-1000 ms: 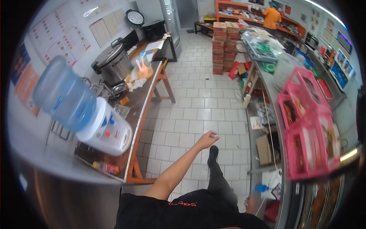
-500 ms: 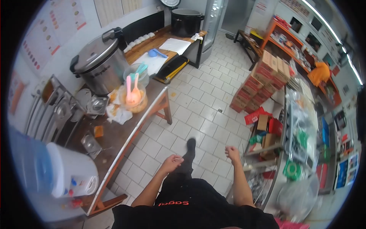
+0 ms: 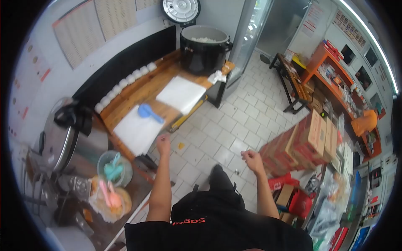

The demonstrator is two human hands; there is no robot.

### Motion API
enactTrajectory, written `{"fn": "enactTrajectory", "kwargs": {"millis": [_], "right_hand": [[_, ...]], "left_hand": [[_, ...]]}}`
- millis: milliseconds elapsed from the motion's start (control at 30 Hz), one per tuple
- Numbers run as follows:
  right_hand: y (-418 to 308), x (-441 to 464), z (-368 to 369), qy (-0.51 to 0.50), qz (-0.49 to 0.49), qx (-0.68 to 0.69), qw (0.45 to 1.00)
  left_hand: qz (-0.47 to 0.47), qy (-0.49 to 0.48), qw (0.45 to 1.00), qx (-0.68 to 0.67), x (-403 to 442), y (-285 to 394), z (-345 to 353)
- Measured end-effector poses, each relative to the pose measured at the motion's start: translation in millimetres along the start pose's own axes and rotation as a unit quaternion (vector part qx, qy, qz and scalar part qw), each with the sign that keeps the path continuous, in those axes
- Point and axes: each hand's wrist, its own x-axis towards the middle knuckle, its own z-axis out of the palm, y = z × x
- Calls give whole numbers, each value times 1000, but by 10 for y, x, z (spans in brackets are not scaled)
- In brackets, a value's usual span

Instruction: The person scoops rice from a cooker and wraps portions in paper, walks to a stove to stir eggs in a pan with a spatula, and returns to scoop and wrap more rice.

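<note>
Scoop: blue, lying on the nearer white sheets, its handle pointing toward the left hand.
Left hand: bare, near the scoop's handle and the edge of the nearer sheets; whether the fingers are together or apart, I cannot tell.
Right hand: over the tiled floor, near the stacked cartons; fingers loosely bent and slightly apart, nothing visible in them.
Bench: wooden, bearing both lots of sheets, the farther white sheets lying toward the black rice cooker.
Black rice cooker: lid raised, white contents showing inside; crumpled white cloth beside it.
Wall side: row of rounded white lumps along the foot of the black panel.
Lower left: clear tub holding turquoise utensils, near pink and orange spoons.
Far right: person in orange at the orange shelving.
</note>
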Motion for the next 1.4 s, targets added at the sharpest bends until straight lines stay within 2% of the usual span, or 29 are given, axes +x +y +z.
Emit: {"fn": "enactTrajectory", "kwargs": {"millis": [67, 100, 133, 167, 267, 367, 433, 533, 600, 700, 733, 833, 867, 967, 1067, 1167, 1200, 1267, 1300, 1400], "right_hand": [[-310, 980, -267, 35, -75, -7, 997], [-501, 1479, -366, 54, -113, -8, 992], [-772, 1911, -443, 65, -141, -22, 988], [-1151, 2363, -527, 75, -173, -36, 981], [-2194, 3454, -645, 52, -253, -68, 964], [-3118, 4542, -605, 19, -326, -130, 936], [-3762, 5122, -482, -15, -390, -177, 904], [-4339, 6251, -99, -129, -434, -294, 842], [-4405, 6833, 216, -220, -432, -403, 776], [-4341, 7386, 632, -312, -412, -579, 631], [-4291, 7509, 731, -367, -405, -583, 601], [-3997, 7860, 1068, -424, -426, -636, 485], [-3894, 7957, 1154, -414, -436, -641, 478], [-3870, 8070, 1323, -422, -369, -712, 423], [-3924, 8135, 1302, -461, -376, -666, 450], [-3919, 8205, 1367, -501, -359, -662, 426], [-3963, 8209, 1399, -502, -334, -687, 405], [-4067, 8196, 1407, -502, -283, -732, 363], [-4116, 8180, 1347, -484, -295, -733, 376], [-4224, 8253, 1134, -433, -339, -725, 415]], "left_hand": [[-10, 119, 988, 95, 811, 15, 286], [20, 206, 960, 187, 1160, -31, 405], [-20, 265, 940, 213, 1322, 138, 508], [-79, 274, 933, 220, 1514, 305, 587], [-148, 317, 878, 326, 1886, 384, 792], [-164, 280, 894, 310, 2079, 223, 817], [-114, 336, 885, 302, 2184, -63, 799], [-108, 426, 861, 256, 2175, 351, 860], [-115, 470, 840, 244, 2086, 706, 864], [-44, 520, 837, 162, 2178, 1257, 1063], [-50, 525, 835, 154, 2245, 1274, 1091], [15, 514, 849, 119, 2458, 1400, 1242], [6, 499, 861, 99, 2541, 1462, 1304], [-1, 463, 885, 44, 2772, 1688, 1542], [41, 447, 893, 5, 2999, 1981, 1830], [48, 405, 912, 37, 3133, 2138, 2003], [96, 413, 905, 43, 3190, 2302, 2105], [53, 389, 920, -13, 3196, 2520, 2290], [34, 374, 926, -39, 3201, 2589, 2350], [52, 327, 942, -56, 3309, 2735, 2549]]}}
